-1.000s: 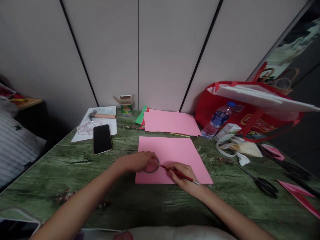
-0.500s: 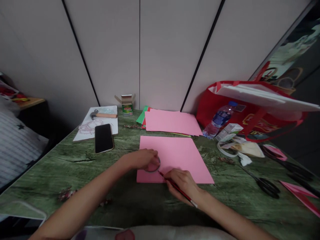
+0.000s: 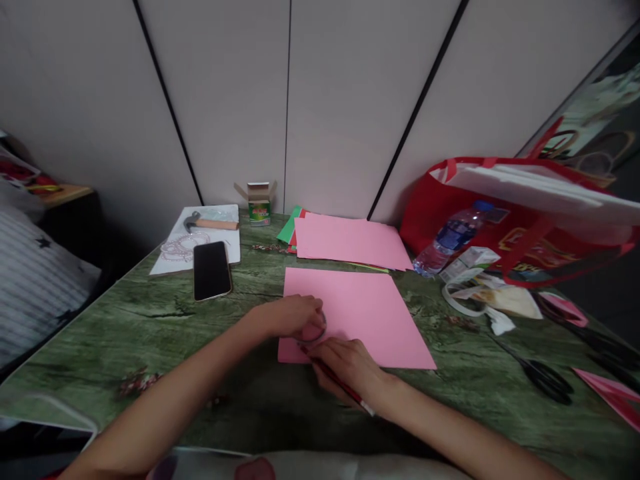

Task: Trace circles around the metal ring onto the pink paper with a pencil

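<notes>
A sheet of pink paper (image 3: 373, 310) lies on the green wood-patterned table in front of me. On its left part rests a thin grey ring (image 3: 324, 328), with pink showing inside it. My left hand (image 3: 295, 315) comes from the left, its fingers closed on the ring and pressing it against the paper. In my right hand (image 3: 350, 363) is a dark red pencil (image 3: 345, 385), tilted, with its pale end toward my wrist. The pencil's tip is at the ring's lower edge, partly hidden by my fingers.
Behind the sheet lies a stack of pink paper (image 3: 353, 240). A phone (image 3: 212, 270), a hammer (image 3: 215, 223) and a small green box (image 3: 259, 212) are at the left. To the right are a water bottle (image 3: 453, 237), a red bag (image 3: 425, 207) and scissors (image 3: 547, 380).
My right hand has moved the pencil left along the ring's lower edge. My left hand stays on the ring. The whole view has shifted slightly.
</notes>
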The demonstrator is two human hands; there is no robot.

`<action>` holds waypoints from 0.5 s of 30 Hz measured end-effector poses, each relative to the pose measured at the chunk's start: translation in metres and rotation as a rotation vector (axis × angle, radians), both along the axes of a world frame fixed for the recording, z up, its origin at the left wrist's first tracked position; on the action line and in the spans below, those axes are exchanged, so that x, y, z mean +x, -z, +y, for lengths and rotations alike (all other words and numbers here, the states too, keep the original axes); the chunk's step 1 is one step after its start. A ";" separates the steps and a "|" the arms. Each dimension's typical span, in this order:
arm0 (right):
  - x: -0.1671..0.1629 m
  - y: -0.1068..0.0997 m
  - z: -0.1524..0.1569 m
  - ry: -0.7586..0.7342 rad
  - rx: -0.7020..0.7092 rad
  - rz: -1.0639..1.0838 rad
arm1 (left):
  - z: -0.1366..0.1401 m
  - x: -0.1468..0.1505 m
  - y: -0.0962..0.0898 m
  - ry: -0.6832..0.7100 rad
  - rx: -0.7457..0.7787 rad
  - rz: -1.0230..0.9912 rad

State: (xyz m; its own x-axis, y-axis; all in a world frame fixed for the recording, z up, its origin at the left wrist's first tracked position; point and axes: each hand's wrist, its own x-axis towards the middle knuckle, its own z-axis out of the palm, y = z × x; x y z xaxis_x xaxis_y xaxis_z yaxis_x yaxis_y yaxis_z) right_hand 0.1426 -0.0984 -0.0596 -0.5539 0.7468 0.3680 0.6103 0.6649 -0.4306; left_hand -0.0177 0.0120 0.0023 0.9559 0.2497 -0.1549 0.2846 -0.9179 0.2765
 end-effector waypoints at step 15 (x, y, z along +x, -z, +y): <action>0.029 -0.078 0.120 0.076 -0.667 0.773 | -0.022 0.015 -0.003 -0.013 0.262 0.180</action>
